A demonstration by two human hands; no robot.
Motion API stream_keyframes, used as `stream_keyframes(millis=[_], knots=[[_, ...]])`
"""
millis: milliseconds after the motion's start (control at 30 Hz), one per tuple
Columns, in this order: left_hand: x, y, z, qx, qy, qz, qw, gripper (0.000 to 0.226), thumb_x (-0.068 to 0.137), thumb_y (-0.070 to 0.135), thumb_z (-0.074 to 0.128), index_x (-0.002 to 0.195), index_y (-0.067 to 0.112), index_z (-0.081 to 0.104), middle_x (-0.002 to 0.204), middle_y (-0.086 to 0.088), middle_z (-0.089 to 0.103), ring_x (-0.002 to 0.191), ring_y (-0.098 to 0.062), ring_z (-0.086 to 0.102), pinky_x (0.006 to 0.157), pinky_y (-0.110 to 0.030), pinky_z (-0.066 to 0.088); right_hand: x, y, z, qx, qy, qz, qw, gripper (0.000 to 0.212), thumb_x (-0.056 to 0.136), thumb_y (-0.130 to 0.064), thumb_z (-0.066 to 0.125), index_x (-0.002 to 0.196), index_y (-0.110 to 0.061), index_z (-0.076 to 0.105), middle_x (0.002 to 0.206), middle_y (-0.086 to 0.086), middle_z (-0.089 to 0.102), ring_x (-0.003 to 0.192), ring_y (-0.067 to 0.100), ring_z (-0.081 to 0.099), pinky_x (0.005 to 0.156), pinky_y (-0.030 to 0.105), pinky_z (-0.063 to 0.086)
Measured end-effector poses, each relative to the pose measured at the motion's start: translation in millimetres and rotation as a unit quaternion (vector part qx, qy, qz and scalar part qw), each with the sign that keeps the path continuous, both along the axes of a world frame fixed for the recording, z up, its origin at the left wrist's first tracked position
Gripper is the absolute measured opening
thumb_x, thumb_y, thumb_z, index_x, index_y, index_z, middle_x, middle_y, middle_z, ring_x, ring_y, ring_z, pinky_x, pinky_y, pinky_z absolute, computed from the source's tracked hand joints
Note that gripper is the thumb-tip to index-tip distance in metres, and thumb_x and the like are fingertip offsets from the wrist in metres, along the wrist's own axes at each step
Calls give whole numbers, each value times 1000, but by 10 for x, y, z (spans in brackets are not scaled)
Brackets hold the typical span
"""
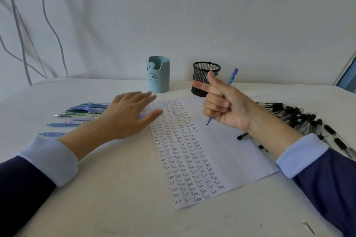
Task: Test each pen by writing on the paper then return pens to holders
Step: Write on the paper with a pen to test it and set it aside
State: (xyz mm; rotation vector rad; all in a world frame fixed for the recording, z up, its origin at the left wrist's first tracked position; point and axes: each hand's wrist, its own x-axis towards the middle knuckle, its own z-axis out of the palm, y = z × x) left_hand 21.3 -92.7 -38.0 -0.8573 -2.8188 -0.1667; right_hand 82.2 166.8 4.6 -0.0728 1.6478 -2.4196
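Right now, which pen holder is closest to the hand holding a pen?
The black wire-mesh cup, just behind the right hand; the pale-blue bear holder stands further left.

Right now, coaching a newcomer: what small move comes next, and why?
Probably lower the blue pen in the right hand onto the paper, right of the written columns: its tip hangs over that blank part, and the left hand is open at its edge.

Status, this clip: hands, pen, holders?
Right hand grips blue patterned pen, tip over white paper. Left hand open over paper's edge. No pens showing in light-blue bear holder or black mesh holder.
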Motion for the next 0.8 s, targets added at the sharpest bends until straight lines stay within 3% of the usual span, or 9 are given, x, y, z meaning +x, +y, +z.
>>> stream_keyframes(millis=[67, 133, 233, 333, 400, 433, 500, 600, 800], knots=[[119, 163, -8, -5, 9, -54, 998, 88, 77, 83, -3, 152, 39, 16, 160, 15, 16, 147, -8, 14, 118, -36, 7, -12, 2, -50, 13, -3, 4, 1000, 48, 99, -45, 41, 121, -7, 61, 44, -2, 45, 40, 11, 43, 47, 22, 41], [193, 275, -22, -8, -5, -85, 996, 84, 79, 83, 0, 152, 43, 12, 160, 17, 14, 147, -5, 12, 117, -32, 1, -9, 24, -95, 33, -27, 23, 999, 57, 103, -47, 28, 119, -3, 61, 63, 13, 64, 54, 24, 62, 56, 29, 53], [196, 308, -42, -27, -18, -94, 995, 77, 83, 81, 7, 152, 46, 7, 160, 18, 9, 147, -3, 10, 117, -30, -4, -4, 39, -153, 159, -53, -2, 986, 69, 101, -56, 21, 97, -3, 65, 48, 10, 50, 37, 18, 43, 41, 22, 37], [164, 272, -55, -41, -50, -81, 995, 70, 88, 75, 16, 151, 47, 12, 159, 21, 9, 146, -2, 11, 116, -28, -2, 9, 36, -192, 227, -29, -32, 973, 60, 102, -52, 32, 105, -2, 67, 73, 16, 70, 56, 19, 61, 48, 25, 52], [151, 258, -76, -41, -56, -89, 994, 71, 86, 75, 13, 151, 47, 15, 159, 20, 11, 146, 0, 10, 119, -31, 1, 45, 27, -219, 246, -7, -34, 969, 37, 102, -32, 45, 114, -2, 65, 100, 20, 73, 75, 20, 67, 64, 27, 59], [147, 254, -87, -42, -56, -93, 993, 72, 84, 75, 10, 151, 47, 14, 159, 21, 11, 146, 1, 9, 121, -32, 2, 69, 21, -238, 272, 8, -44, 961, 26, 100, -24, 52, 110, -4, 66, 102, 18, 73, 76, 18, 66, 64, 27, 58], [140, 246, -100, -48, -62, -94, 993, 73, 83, 74, 6, 151, 47, 10, 159, 22, 7, 146, 2, 5, 121, -32, 0, 98, 4, -279, 358, 48, -72, 930, 14, 94, -22, 63, 86, -11, 65, 84, 9, 76, 61, 11, 58, 54, 21, 49], [151, 241, -97, -78, -77, -96, 989, 71, 84, 71, 2, 151, 46, -2, 158, 21, -4, 146, 2, -5, 120, -32, -7, 89, -62, -363, 419, 105, -125, 893, 39, 90, -22, 68, 58, -17, 45, 48, -2, 58, 40, 6, 41, 43, 16, 35], [148, 240, -105, -83, -84, -94, 989, 69, 85, 70, 1, 150, 47, -6, 157, 22, -10, 145, 3, -9, 120, -33, -11, 94, -131, -453, 411, 158, -195, 876, 41, 82, -5, 63, 49, -14, 40, 40, -2, 45, 40, 8, 42, 50, 21, 43]])
